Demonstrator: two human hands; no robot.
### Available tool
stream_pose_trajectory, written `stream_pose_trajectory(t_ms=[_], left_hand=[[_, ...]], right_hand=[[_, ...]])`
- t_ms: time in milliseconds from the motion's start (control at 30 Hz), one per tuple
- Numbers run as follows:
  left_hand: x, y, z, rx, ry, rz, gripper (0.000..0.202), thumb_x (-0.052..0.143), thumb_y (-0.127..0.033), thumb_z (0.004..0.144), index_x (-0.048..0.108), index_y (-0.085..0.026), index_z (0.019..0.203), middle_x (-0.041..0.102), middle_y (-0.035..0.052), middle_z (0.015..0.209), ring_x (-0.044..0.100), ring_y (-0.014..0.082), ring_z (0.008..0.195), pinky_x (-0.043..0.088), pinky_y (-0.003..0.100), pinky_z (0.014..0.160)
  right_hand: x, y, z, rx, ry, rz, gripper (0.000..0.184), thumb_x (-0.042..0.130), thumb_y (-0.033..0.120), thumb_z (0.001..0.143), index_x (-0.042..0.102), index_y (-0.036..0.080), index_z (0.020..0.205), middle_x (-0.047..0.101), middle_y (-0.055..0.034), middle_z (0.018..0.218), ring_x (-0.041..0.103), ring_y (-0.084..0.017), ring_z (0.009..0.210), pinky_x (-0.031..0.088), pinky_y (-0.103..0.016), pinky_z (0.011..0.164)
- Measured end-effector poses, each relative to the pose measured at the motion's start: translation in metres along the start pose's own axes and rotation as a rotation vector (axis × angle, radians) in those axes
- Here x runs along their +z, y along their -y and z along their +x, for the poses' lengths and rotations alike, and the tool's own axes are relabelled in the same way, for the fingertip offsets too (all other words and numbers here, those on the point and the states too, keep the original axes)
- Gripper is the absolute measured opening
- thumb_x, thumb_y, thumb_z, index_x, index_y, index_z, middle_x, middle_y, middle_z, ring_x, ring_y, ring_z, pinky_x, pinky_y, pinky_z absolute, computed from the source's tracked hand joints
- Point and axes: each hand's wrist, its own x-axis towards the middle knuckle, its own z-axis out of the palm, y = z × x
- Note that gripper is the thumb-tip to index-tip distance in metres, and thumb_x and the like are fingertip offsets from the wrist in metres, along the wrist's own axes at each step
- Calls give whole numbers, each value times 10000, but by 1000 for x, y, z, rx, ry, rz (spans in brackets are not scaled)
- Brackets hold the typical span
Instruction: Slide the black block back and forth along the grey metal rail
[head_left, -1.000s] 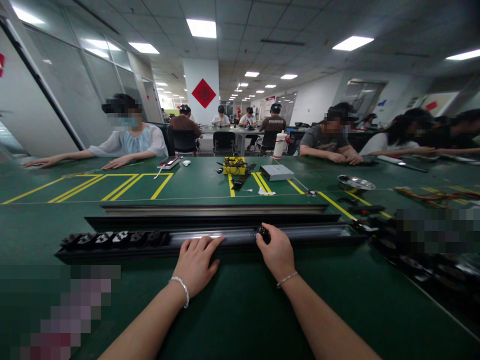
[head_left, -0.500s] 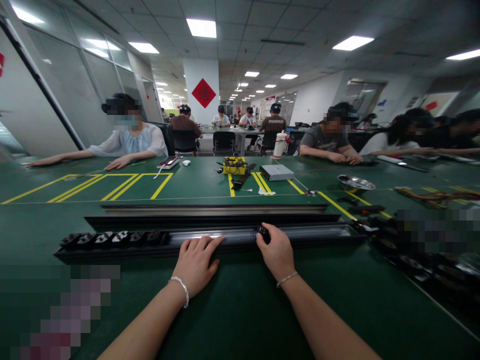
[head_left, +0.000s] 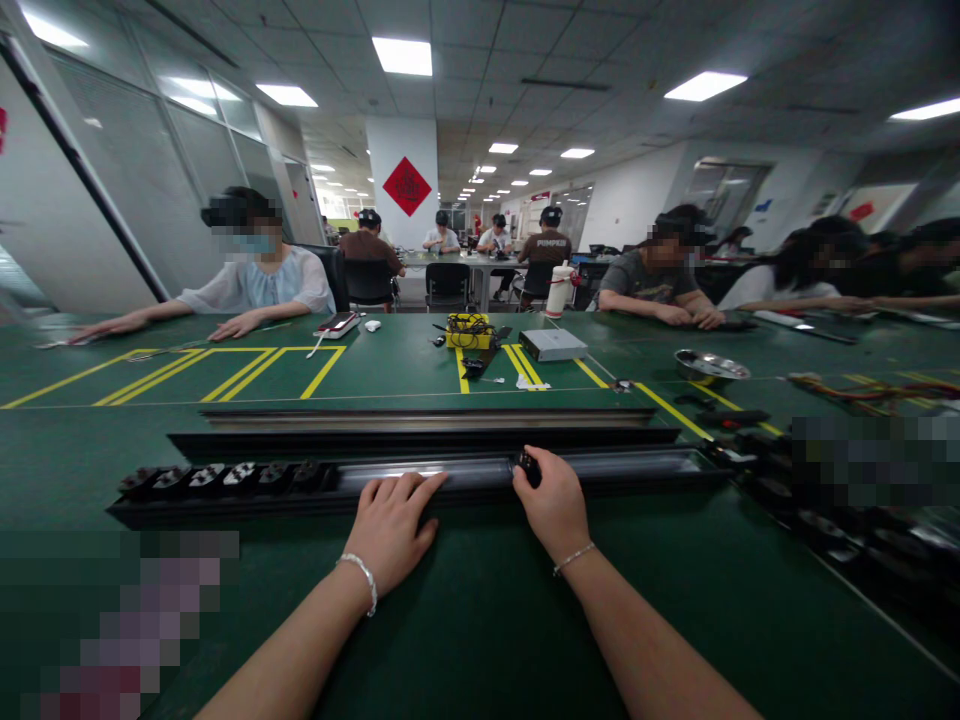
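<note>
Right hand [head_left: 553, 498] pinches a small black socket module [head_left: 529, 466] at the long black channel [head_left: 476, 472] on the green counter [head_left: 480, 620], while the left hand [head_left: 394, 532], loosely spread, rests on that channel.

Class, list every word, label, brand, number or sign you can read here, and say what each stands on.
"PUMPKIN": back of a brown shirt, far table.
Red diamond sign, on the pillar: dark writing, too blurred to read.
Grey shirt: cannot tell whether its print holds letters.
Black channel: no readable text.
</note>
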Motion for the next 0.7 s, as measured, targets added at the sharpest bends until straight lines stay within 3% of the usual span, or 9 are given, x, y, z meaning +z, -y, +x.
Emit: stream_pose_trajectory(t_ms=[700], left_hand=[[0,0,1,-6,8,9,498,448,-317,781,375,-352,1272,527,20,1152,449,205,1016,248,389,918]], right_hand=[[-1,1,0,2,3,-4,296,467,257,752,603,132,983,640,-106,966,574,-215,904,420,-379,866]])
